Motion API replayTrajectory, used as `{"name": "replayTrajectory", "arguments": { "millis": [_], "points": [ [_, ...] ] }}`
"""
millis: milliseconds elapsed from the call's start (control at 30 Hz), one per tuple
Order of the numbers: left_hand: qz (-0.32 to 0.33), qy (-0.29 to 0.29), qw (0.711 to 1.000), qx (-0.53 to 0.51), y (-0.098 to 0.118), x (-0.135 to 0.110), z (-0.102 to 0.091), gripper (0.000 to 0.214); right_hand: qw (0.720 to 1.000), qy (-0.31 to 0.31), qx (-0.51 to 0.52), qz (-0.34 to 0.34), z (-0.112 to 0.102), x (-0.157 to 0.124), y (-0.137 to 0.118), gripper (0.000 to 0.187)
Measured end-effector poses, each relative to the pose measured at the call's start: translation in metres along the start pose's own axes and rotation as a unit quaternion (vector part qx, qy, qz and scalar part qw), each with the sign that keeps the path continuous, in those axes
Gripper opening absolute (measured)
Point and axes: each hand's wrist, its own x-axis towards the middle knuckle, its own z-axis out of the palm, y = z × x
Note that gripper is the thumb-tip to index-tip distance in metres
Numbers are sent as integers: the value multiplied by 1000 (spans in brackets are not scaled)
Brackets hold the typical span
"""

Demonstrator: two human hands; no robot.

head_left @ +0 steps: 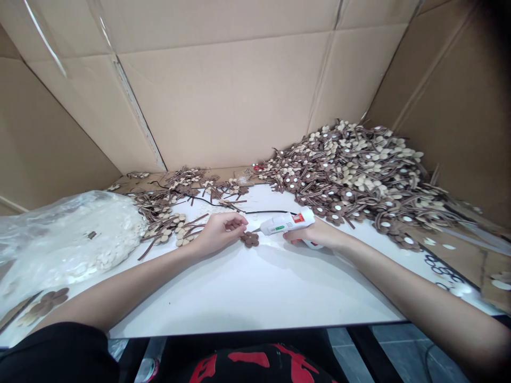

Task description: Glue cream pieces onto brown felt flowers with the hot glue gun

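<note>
My right hand is wrapped round a white hot glue gun, whose nozzle points left. Just below the nozzle tip is a brown felt flower, right beside the fingertips of my left hand. The left fingers are curled and pinched on a brown felt flower piece, partly covered by them. Whether this piece joins the flower under the nozzle cannot be made out. From the gun's area a black cord runs back to the left across the white table.
A large heap of brown and beige flowers, many with white dots, fills the back right. More flower pieces lie at left, beside a clear bag of white discs. Cardboard walls enclose the back and sides.
</note>
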Motion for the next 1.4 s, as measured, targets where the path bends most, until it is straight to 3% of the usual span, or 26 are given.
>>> {"name": "replayTrajectory", "arguments": {
  "millis": [233,367,567,833,967,1200,1400],
  "points": [
    [-39,-14,997,-62,-4,-1,2,21,1000,2,-1,-15,0,2,5,7],
    [-40,1,999,-21,2,0,-1,21,1000,-1,-5,-18,-2,5,13,7],
    [21,26,999,19,2,1,-2,20,1000,-7,5,-24,-3,7,17,12],
    [-6,22,1000,21,-4,-1,3,19,999,-3,24,-20,-3,7,17,15],
    [32,13,998,55,2,-3,1,15,998,-17,38,-38,-6,8,17,19],
    [188,-24,969,159,-1,-6,1,15,999,20,33,-20,-7,5,12,17],
    [225,-50,952,204,-6,-7,3,19,999,18,31,-26,-6,5,10,18]
  ]
}}
